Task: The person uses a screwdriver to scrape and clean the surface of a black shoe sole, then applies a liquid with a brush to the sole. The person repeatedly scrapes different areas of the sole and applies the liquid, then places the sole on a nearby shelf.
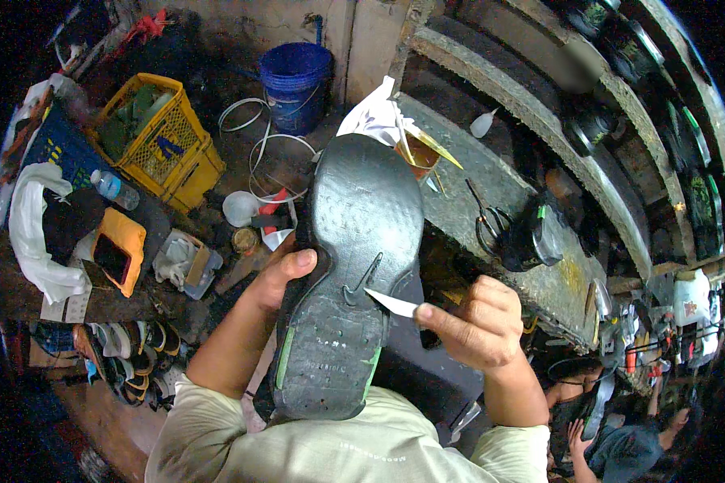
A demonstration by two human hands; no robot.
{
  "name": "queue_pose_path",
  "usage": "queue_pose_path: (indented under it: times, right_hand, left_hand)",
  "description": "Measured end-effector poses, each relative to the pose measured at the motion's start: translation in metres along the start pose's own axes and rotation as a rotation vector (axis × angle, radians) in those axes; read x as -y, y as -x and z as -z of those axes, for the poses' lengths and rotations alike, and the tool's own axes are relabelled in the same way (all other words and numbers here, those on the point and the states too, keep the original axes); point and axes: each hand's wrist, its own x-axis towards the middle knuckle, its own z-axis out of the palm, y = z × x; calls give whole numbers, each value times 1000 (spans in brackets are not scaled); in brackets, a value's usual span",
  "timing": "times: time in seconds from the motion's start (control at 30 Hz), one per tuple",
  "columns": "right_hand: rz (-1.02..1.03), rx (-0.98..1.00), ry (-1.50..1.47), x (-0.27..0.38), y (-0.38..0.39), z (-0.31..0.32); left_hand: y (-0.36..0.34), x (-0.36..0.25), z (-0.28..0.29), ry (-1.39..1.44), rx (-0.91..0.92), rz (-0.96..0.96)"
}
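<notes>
A black shoe sole point(365, 201) stands lengthwise in front of my body, its glossy forepart away from me. Green strips edge its heel end, and a curved mark runs across the waist. My left hand point(292, 270) grips the sole's left edge, thumb on its face and the other fingers hidden behind. Between the thumb and fingers of my right hand point(479, 326) is a flat, whitish, pointed blade-like piece point(393, 305). Its tip points left at the curved mark; whether it touches, I cannot tell.
A grey bench point(491, 221) on the right bears scissors point(490, 221) and a black shoe point(544, 233). Left are a yellow crate point(157, 149), blue bucket point(296, 88), orange pouch point(119, 249) and plastic bottle point(114, 189). Another person point(632, 447) holds a sole at lower right.
</notes>
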Motion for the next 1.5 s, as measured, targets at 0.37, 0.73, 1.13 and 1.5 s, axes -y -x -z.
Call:
queue_pose_path:
  times: [0.37,0.73,1.13,1.5]
  right_hand:
    - [-442,-588,506,-5,100,78]
    - [-1425,-784,534,-102,289,135]
    - [-1303,-1181,909,98,416,296]
    - [-1990,-84,1402,39,595,515]
  left_hand:
    - [6,43,44,255,-66,-54]
    - [-53,75,17,-202,193,418]
    - [-115,163,-45,-522,395,695]
    - [-171,244,-122,-698,564,1057]
